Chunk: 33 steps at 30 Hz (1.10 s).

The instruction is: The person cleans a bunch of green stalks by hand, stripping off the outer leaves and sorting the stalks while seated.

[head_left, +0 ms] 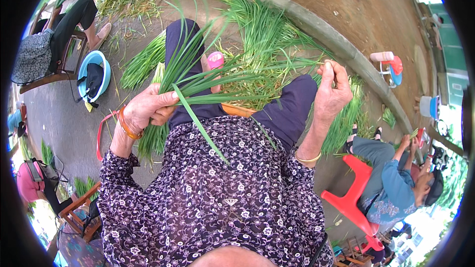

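My left hand (154,105) is closed around a bunch of long green chives (196,81), which look like Chinese chives. Their blades fan out above my lap towards the right, and one bent blade hangs down over my patterned blouse. On the right, my right hand (334,85) pinches thin, yellowish ends of a few strands between thumb and fingers. Between and beyond my knees a large heap of chives (256,29) lies on the ground, with yellowed trimmings (256,91) nearer to me. A tidy bundle of chives (144,63) rests beside my left knee.
More chives (345,115) lie right of my right knee. A concrete kerb (297,11) curves beyond the heap. At left stands a light-blue basin (107,78) holding a black bag. A red plastic stool (352,189) is at right, with a seated person (397,189) handling greens. Another person sits upper left.
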### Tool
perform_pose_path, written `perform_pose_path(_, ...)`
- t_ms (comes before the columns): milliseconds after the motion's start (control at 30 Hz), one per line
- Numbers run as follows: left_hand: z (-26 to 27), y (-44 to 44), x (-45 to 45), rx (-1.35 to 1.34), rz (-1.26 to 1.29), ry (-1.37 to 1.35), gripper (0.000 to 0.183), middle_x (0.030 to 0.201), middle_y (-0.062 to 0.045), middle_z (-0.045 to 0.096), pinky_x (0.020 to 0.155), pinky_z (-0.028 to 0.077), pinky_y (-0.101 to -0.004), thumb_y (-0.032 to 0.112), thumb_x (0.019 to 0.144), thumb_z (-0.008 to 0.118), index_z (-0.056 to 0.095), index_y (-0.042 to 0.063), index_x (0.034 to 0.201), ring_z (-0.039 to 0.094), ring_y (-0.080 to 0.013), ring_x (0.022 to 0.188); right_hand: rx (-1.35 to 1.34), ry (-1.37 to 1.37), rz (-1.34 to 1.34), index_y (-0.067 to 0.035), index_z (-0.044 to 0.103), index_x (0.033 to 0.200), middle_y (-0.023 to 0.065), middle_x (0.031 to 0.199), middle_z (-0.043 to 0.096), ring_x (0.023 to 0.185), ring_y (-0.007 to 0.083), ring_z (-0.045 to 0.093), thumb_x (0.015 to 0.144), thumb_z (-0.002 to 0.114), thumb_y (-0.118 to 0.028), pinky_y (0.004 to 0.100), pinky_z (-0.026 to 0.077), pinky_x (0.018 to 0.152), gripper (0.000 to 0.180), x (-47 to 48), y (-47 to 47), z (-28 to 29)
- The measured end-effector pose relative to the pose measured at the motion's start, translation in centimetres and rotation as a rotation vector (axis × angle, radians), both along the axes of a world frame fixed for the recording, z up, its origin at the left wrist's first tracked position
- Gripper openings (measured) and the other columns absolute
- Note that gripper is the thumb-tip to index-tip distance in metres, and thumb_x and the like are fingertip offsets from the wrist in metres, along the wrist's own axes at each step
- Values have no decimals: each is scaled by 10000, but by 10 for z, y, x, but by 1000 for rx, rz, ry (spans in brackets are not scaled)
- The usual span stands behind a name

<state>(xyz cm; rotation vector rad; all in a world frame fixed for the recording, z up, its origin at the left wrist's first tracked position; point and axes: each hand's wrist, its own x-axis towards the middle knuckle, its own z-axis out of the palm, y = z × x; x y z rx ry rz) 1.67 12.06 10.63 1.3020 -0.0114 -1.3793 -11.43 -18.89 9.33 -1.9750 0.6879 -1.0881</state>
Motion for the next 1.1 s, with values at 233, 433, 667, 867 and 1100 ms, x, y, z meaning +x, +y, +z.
perform_pose_path(233,-5,-1,1,-88,13,118,254,469,68,293,314,139,-197,299,818,552,496,64,738,230,-25,351,133,107,-2,34,587,815,48,717,565,664,96,523,797,558,-65,231,436,598,105,-20,-18,-18)
perform_pose_path(433,-23,5,1,-130,45,93,288,463,46,333,296,168,-208,320,801,568,449,85,685,262,-46,337,88,-15,97,14,590,890,37,764,572,711,95,527,798,539,-19,224,442,639,111,-18,-18,-16)
perform_pose_path(667,-17,2,-1,-136,64,138,237,473,76,267,322,137,-207,275,840,524,524,41,809,214,-25,357,348,-112,111,14,594,943,52,763,577,670,100,541,819,504,-6,215,451,630,154,-18,-13,-11)
perform_pose_path(867,-22,3,-2,-150,83,137,330,476,75,272,322,139,-203,303,828,538,528,-20,892,214,-22,353,346,-152,140,12,597,945,53,748,579,661,99,540,817,502,1,215,452,621,160,-22,-14,-4)
perform_pose_path(1100,-20,3,-2,-124,102,92,357,476,70,266,319,139,-202,345,817,545,520,-7,868,214,-26,356,339,-137,144,18,608,894,48,707,578,629,100,533,820,518,-34,220,442,595,128,-24,-15,-2)
